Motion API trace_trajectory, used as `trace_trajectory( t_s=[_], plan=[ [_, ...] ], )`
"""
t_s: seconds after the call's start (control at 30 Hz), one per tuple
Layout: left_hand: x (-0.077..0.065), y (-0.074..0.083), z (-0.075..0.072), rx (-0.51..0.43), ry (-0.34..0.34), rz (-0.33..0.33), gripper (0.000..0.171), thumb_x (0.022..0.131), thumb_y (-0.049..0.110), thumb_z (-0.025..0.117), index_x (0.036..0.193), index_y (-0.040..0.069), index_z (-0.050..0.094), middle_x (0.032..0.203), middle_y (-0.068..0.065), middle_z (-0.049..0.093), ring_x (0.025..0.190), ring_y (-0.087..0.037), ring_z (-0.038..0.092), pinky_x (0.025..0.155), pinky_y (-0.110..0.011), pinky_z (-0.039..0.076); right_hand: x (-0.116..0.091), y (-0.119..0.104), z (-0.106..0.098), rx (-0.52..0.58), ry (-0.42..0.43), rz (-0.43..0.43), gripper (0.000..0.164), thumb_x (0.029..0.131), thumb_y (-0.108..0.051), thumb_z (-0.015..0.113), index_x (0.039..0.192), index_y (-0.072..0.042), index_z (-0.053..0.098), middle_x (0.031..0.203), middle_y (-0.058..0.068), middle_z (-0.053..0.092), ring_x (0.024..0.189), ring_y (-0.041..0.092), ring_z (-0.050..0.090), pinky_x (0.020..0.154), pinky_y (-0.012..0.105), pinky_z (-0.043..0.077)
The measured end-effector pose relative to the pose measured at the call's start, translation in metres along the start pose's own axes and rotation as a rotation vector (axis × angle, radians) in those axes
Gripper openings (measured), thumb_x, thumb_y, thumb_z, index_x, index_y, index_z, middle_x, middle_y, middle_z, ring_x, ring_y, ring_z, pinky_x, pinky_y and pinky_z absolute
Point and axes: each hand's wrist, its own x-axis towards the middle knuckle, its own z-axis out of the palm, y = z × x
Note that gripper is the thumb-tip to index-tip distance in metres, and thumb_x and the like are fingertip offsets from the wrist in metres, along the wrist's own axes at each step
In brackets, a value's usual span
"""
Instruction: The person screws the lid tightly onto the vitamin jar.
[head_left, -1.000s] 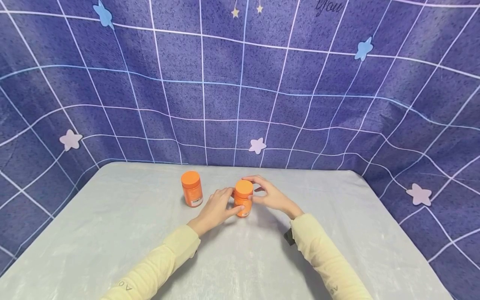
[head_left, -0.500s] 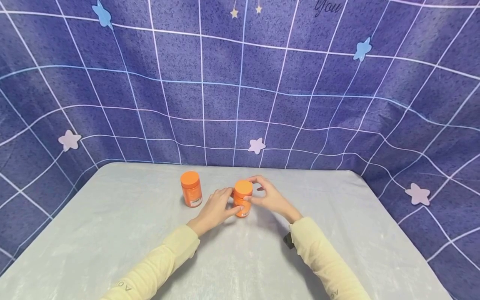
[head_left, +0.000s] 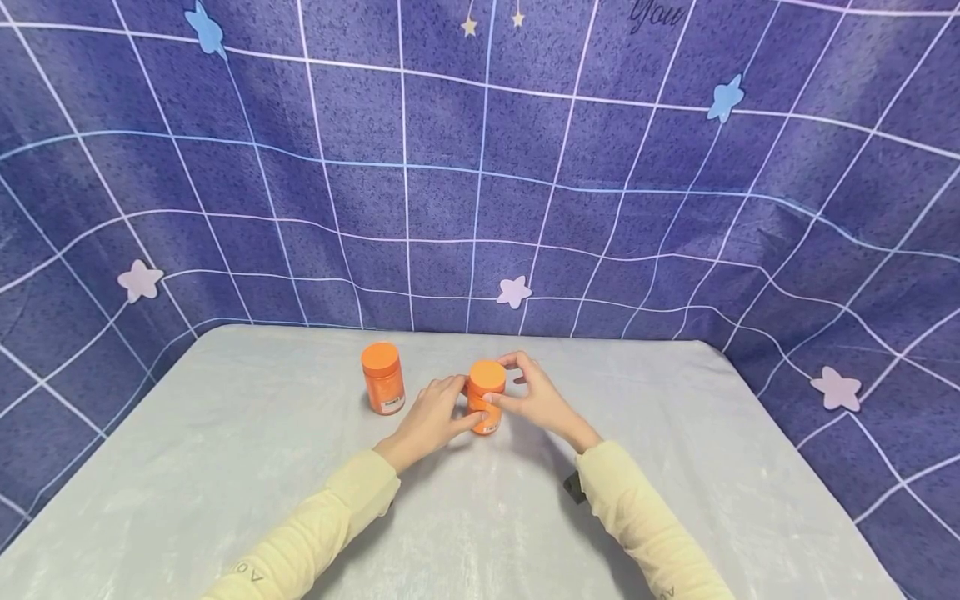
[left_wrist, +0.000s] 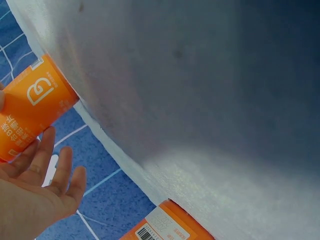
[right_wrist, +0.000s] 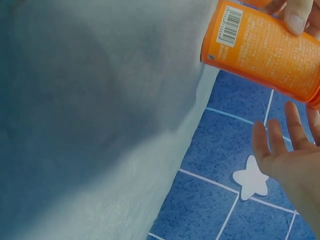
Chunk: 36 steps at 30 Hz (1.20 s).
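An orange pill bottle [head_left: 487,414] with an orange lid [head_left: 487,375] stands upright near the middle of the table. From its left side my left hand [head_left: 427,417] grips the body, thumb across the front. My right hand [head_left: 546,398] holds around the lid from the right, thumb at the front below its edge and index finger behind. White print shows on the bottle [left_wrist: 37,102] in the left wrist view, and a barcode on the bottle [right_wrist: 267,50] in the right wrist view. The other right fingers [right_wrist: 276,136] are spread beneath it there.
A second orange bottle [head_left: 384,383], lidded, stands to the left of my left hand. The table [head_left: 480,525] has a pale grey cover. Behind it hangs a blue curtain [head_left: 360,200] with grid lines and stars.
My right thumb has slid left across the bottle's front while its index finger has moved right at the back of the lid. The left hand and second bottle stay put.
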Motion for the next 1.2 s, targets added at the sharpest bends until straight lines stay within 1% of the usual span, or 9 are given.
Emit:
trace_trajectory(
  t_s=[0.2, 0.33, 0.47, 0.63, 0.77, 0.83, 0.97, 1.17, 1.2],
  plan=[
    [0.0, -0.001, 0.0, -0.004, -0.001, 0.0, 0.052, 0.08, 0.043, 0.066, 0.117, 0.01, 0.053, 0.108, -0.003, 0.061, 0.101, -0.024, 0.055, 0.086, -0.043, 0.041, 0.001, 0.0, -0.005, 0.021, -0.081, 0.006, 0.052, 0.078, -0.014, 0.072, 0.123, -0.007, 0.047, 0.124, 0.009, 0.053, 0.112, 0.024, 0.048, 0.091, 0.047, 0.042],
    [-0.001, 0.0, 0.001, -0.005, -0.006, -0.012, 0.054, 0.08, 0.045, 0.065, 0.119, 0.01, 0.053, 0.109, -0.002, 0.061, 0.105, -0.025, 0.055, 0.088, -0.045, 0.041, 0.001, -0.003, -0.01, 0.056, -0.138, -0.004, 0.056, 0.081, -0.01, 0.067, 0.13, -0.003, 0.042, 0.131, 0.015, 0.048, 0.116, 0.032, 0.045, 0.094, 0.052, 0.039],
    [-0.001, 0.0, 0.001, -0.006, -0.009, -0.022, 0.054, 0.081, 0.044, 0.065, 0.12, 0.009, 0.052, 0.11, -0.003, 0.061, 0.106, -0.025, 0.054, 0.089, -0.045, 0.041, 0.003, -0.005, -0.013, 0.078, -0.177, -0.016, 0.054, 0.083, -0.004, 0.063, 0.132, 0.002, 0.041, 0.135, 0.02, 0.042, 0.121, 0.037, 0.04, 0.095, 0.056, 0.036],
    [-0.001, 0.001, 0.0, -0.002, -0.011, -0.025, 0.056, 0.081, 0.044, 0.065, 0.121, 0.008, 0.052, 0.111, -0.004, 0.061, 0.107, -0.026, 0.054, 0.089, -0.045, 0.041, 0.003, -0.007, -0.017, 0.044, -0.206, -0.063, 0.051, 0.083, -0.004, 0.058, 0.132, -0.002, 0.043, 0.134, 0.016, 0.043, 0.12, 0.031, 0.042, 0.093, 0.051, 0.04],
    [-0.001, 0.001, 0.0, -0.001, -0.009, -0.024, 0.056, 0.08, 0.045, 0.065, 0.121, 0.008, 0.052, 0.111, -0.004, 0.061, 0.107, -0.026, 0.054, 0.089, -0.045, 0.041, 0.003, -0.003, -0.017, 0.025, -0.189, -0.119, 0.05, 0.083, -0.013, 0.058, 0.13, -0.005, 0.046, 0.131, 0.012, 0.047, 0.116, 0.026, 0.045, 0.09, 0.046, 0.043],
    [-0.001, 0.001, 0.0, -0.001, -0.007, -0.021, 0.055, 0.08, 0.045, 0.065, 0.12, 0.008, 0.052, 0.111, -0.004, 0.061, 0.106, -0.026, 0.055, 0.089, -0.045, 0.041, 0.003, -0.002, -0.017, 0.028, -0.167, -0.118, 0.048, 0.083, -0.017, 0.061, 0.128, -0.005, 0.048, 0.128, 0.01, 0.049, 0.116, 0.024, 0.046, 0.09, 0.046, 0.043],
    [-0.001, 0.001, 0.0, -0.004, -0.004, -0.015, 0.054, 0.08, 0.046, 0.065, 0.118, 0.009, 0.053, 0.109, -0.003, 0.061, 0.102, -0.024, 0.054, 0.087, -0.042, 0.041, 0.002, -0.002, -0.014, 0.055, -0.115, -0.055, 0.047, 0.08, -0.02, 0.068, 0.122, -0.007, 0.05, 0.123, 0.009, 0.053, 0.116, 0.024, 0.047, 0.092, 0.049, 0.041],
    [-0.001, 0.0, -0.001, -0.004, 0.001, -0.008, 0.052, 0.08, 0.045, 0.066, 0.116, 0.01, 0.054, 0.107, -0.002, 0.061, 0.097, -0.023, 0.054, 0.085, -0.041, 0.041, 0.0, -0.001, -0.004, 0.061, -0.014, 0.001, 0.045, 0.077, -0.014, 0.073, 0.114, -0.002, 0.05, 0.118, 0.013, 0.055, 0.111, 0.028, 0.049, 0.091, 0.051, 0.039],
    [-0.001, 0.0, -0.001, -0.003, -0.001, -0.007, 0.052, 0.08, 0.045, 0.066, 0.116, 0.01, 0.054, 0.107, -0.002, 0.061, 0.098, -0.023, 0.054, 0.085, -0.041, 0.041, -0.001, -0.006, -0.003, 0.063, -0.003, 0.005, 0.045, 0.076, -0.012, 0.073, 0.113, 0.0, 0.049, 0.118, 0.015, 0.055, 0.11, 0.029, 0.049, 0.091, 0.052, 0.039]
  ],
)
